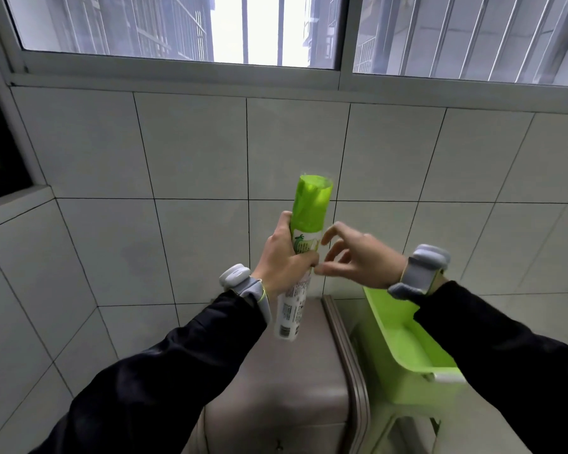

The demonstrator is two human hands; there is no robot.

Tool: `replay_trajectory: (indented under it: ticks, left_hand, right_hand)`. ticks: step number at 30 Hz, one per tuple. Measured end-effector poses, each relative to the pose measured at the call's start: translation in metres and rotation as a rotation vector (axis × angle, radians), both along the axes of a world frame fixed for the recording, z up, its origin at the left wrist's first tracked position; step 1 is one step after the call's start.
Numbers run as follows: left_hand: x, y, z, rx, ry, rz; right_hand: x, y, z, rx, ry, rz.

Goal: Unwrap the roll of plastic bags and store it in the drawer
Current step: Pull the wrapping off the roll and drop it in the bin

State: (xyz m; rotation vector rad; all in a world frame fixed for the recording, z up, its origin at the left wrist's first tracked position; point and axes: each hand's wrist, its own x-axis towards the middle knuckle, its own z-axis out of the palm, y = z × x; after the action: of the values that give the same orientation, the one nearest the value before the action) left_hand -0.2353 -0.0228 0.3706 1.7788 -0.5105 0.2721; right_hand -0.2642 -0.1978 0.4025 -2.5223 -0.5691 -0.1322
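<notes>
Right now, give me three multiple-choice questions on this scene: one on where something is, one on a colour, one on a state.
1. Where is the open drawer relative to the roll of plastic bags?
A. Lower right
B. Upper left
C. Directly above

2. What colour are the bags at the roll's top?
A. Red
B. Green
C. Black

3. How is the left hand engaged?
A. Resting on the drawer
B. Hanging empty
C. Holding the roll upright

Answers:
1 A, the drawer sits below the right hand.
2 B, bright green shows above the printed wrapper.
3 C, its fingers curl round the roll's middle while the right hand's fingers spread beside it.
</notes>
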Motion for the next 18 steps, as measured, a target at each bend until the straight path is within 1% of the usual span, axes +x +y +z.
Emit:
replay_trajectory:
  ticks: [2,5,7,10,18]
  left_hand:
    - [-0.001,-0.003,0.005,-0.021,-0.002,-0.003]
    - [-0.002,-0.007,0.007,-0.041,-0.008,-0.02]
    - [-0.001,-0.009,0.007,-0.054,-0.007,-0.03]
    - [-0.004,-0.01,0.009,-0.071,-0.044,-0.019]
    - [-0.008,-0.009,0.016,-0.077,-0.188,0.02]
  right_hand:
    - [0.006,0.0,-0.024,0.01,0.104,0.013]
    - [0.01,0.006,-0.048,0.155,0.168,0.057]
    - [0.01,0.012,-0.055,0.256,0.143,0.087]
    - [0.011,0.018,-0.054,0.332,0.09,0.102]
    - [0.012,0.017,-0.042,0.375,0.053,0.106]
